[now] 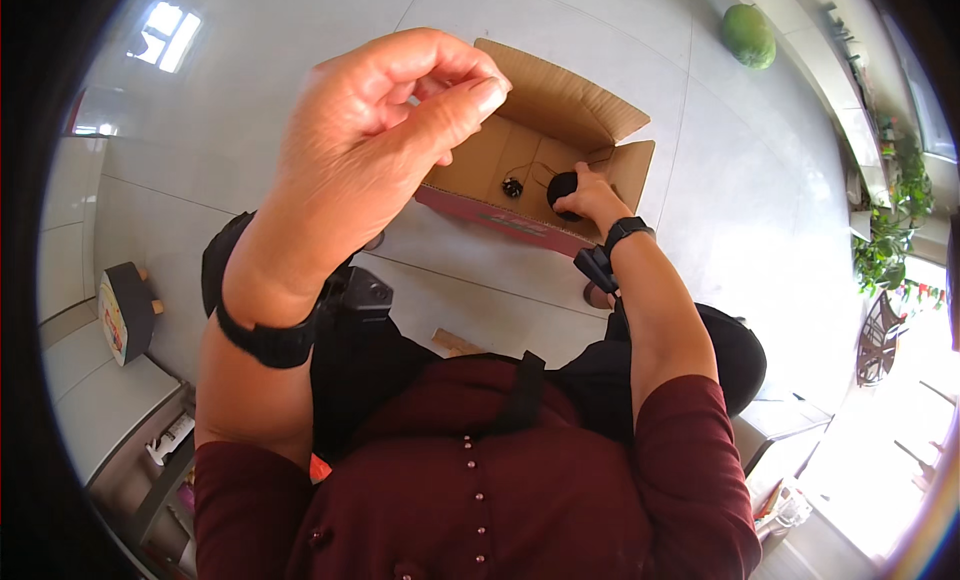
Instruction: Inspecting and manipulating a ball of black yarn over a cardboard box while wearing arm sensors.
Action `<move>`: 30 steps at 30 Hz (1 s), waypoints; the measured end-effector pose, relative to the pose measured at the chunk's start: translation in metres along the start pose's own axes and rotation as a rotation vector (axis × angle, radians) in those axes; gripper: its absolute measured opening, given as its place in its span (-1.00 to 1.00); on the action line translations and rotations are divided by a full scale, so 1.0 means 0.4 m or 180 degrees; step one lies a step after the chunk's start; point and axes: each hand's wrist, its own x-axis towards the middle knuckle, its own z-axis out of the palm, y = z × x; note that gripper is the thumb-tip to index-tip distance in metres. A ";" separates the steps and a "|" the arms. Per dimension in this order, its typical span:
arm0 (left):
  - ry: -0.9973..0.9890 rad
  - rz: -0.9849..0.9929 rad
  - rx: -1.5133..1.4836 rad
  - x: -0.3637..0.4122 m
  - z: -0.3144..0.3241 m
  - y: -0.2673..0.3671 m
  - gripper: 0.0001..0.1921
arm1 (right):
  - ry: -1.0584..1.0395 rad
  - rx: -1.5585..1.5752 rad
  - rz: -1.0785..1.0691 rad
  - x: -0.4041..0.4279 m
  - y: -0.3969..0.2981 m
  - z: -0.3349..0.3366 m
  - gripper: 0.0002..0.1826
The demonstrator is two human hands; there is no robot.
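Observation:
On the floor before me stands a cardboard box [480, 148] with its top flaps raised. Down inside its right end, my right hand [592, 193] grips a round black object [564, 193], which the fingers partly cover. A thin brown cord [534, 166] lies on the box bottom beside that object. To its left rests a small, dark, tangled bundle [512, 187], too small to name. My left hand [397, 107] is raised close to the camera, above the left part of the box. Its thumb and forefinger meet at the tips, and I see nothing between them.
A large green melon-like fruit [748, 36] lies on the tiled floor at the upper right. At the left is a small dark stool [127, 313] with wooden legs and a printed face. Leafy plants [889, 242] line the right side. A wooden piece [456, 343] lies between my legs.

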 end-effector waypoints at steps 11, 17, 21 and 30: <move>-0.0095 0.0095 0.0206 0.028 -0.011 -0.033 -0.87 | -0.0904 -0.1487 -0.0260 0.146 0.001 0.078 -0.14; -0.0132 -0.0056 0.0252 0.031 -0.010 -0.028 -0.87 | -0.1348 -0.1321 -0.0555 0.174 0.003 0.085 -0.13; -0.0133 -0.0135 0.0320 0.031 -0.004 -0.026 -0.86 | -0.1395 -0.1139 -0.0775 0.152 0.002 0.089 -0.12; -0.0127 -0.0011 0.0288 0.030 0.011 -0.022 -0.89 | -0.2151 -0.0336 -0.0251 0.027 -0.086 -0.011 -0.11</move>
